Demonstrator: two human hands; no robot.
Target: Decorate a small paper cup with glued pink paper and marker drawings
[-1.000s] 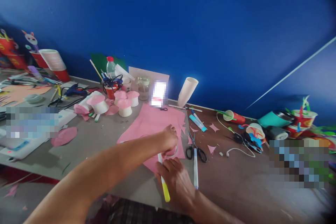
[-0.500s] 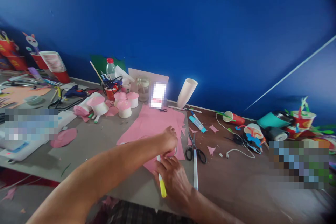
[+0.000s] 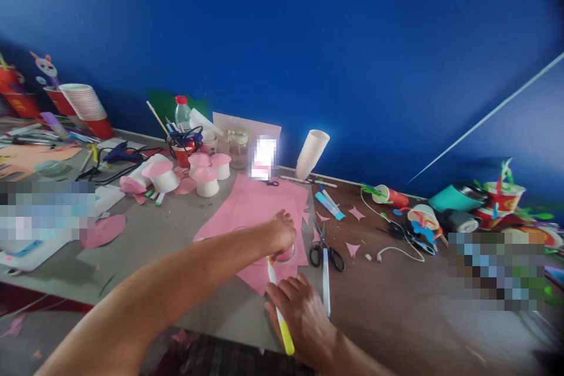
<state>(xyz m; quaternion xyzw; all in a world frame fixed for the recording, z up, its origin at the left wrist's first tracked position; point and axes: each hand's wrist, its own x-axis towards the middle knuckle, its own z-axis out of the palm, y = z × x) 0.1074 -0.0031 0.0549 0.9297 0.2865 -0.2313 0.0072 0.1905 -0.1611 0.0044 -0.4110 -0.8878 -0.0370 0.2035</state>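
Two hands ours, both on pink sheet (image 3: 259, 211) at counter (image 3: 176, 235) front edge. Left hand (image 3: 282, 234): fingers curled down over small round ring (image 3: 286, 255), pressing it flat on sheet. Right hand (image 3: 299, 314): fingers pinched on yellow marker (image 3: 279, 314), tip touching sheet just beside ring. Scissors (image 3: 325, 249) just right of sheet; white pen (image 3: 326, 282) beside right hand. Pink-topped cups (image 3: 207, 179) well behind.
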